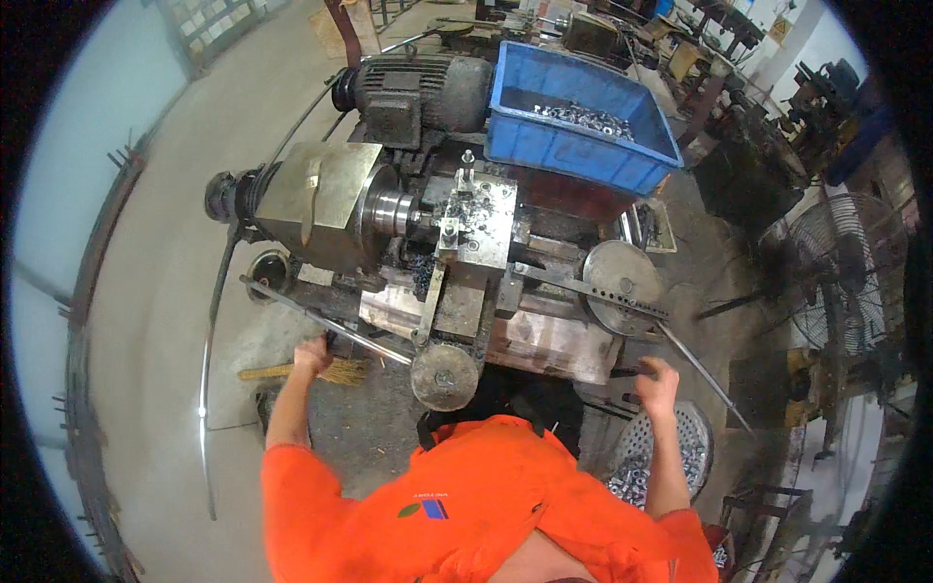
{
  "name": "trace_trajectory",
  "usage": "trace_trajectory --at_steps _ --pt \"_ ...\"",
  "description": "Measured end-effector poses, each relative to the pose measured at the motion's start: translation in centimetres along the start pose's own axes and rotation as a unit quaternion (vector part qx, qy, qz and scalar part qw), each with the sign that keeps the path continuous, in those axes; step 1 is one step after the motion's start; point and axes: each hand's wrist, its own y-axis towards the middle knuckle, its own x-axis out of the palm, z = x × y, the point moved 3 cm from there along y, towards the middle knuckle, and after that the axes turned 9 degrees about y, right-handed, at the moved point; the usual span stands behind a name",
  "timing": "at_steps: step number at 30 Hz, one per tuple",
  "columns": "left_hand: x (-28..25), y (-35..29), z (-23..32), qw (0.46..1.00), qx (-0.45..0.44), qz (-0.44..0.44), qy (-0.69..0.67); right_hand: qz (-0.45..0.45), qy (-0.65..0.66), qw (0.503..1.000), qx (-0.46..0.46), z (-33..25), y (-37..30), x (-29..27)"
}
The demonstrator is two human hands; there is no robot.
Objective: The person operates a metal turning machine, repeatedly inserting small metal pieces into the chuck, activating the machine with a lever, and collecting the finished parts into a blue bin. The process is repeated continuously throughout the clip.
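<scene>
- Where the grey concrete floor point(155, 291) spreads out to the left, a pale wall curves along the rim, and a workshop crowded with dark machines fills the upper right.
- At the centre stands an oily metal lathe point(428, 243), its grey motor point(418, 92) at the back and its tool block point(476, 219) just right of the chuck.
- Behind the lathe, to the right, sits a blue plastic crate point(573, 146), rectangular, with a heap of small shiny metal parts in its bottom.
- On the right side stands a floor fan point(846, 282) with a wire guard.
- Low on the right, a perforated round basket point(700, 452) holds more small metal pieces.
- A straw broom point(335, 370) lies on the floor by the lathe's left foot.
- The left hand point(313, 355) is closed around the near end of a long steel lever point(330, 325) that slants up and left across the lathe's front.
- The right hand point(659, 374) has its fingers curled over a dark handle point(627, 371) at the lathe's right front, below a round grey disc point(622, 274).
- An orange sleeve covers each upper arm, and a small blue and green patch sits on the chest.
</scene>
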Motion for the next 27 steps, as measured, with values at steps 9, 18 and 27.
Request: trace_trajectory --at_steps 9,18,27 --pt "-4.6 -2.7 -4.4 0.980 -0.008 0.016 -0.197 -0.017 0.054 0.977 -0.206 -14.1 11.3 3.1" --pt "-19.6 -15.4 -15.5 0.892 -0.200 0.360 -0.187 -0.171 0.109 0.936 -0.289 -30.4 17.3 20.4" --pt "-9.4 -17.5 -18.6 0.866 -0.413 0.267 -0.095 -0.245 -0.072 0.932 -0.258 -32.6 16.1 23.5"
